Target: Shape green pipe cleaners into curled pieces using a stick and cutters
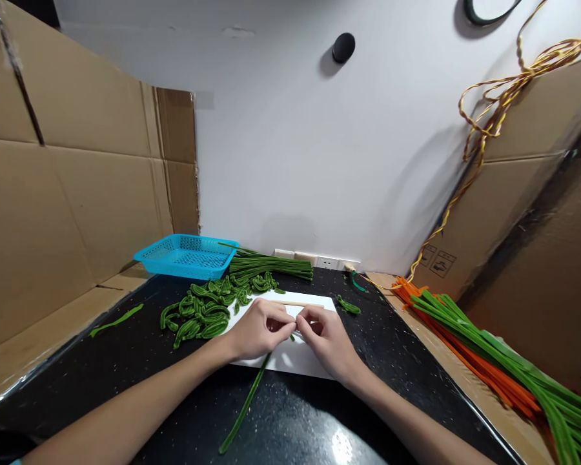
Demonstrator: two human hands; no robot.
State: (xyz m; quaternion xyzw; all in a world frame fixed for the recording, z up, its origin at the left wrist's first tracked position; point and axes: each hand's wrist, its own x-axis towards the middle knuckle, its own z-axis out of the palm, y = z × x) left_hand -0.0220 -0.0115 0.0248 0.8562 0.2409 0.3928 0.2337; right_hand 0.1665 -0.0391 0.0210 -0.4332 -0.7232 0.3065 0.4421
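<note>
A dark green pipe cleaner (244,413) slants from beneath my left hand (259,329) toward the table's front edge. My left hand is closed in a pinch, thumb against forefinger. Facing it, my right hand (328,341) pinches too, and the fingertips of both hands nearly meet. A short green end shows just below them; the part between the fingertips is mostly hidden. Both hands are over a white sheet (290,363), where a thin wooden stick (300,303) lies behind them. Left of the sheet is a pile of looped green pipe cleaners (203,313).
A blue basket (174,266) stands at the back left, beside a bundle of straight green stems (271,266). One looped piece (348,305) lies right of the sheet. Orange stems (494,374) and light green stems (484,342) lie along the right cardboard. Cardboard walls (101,129) flank the black table.
</note>
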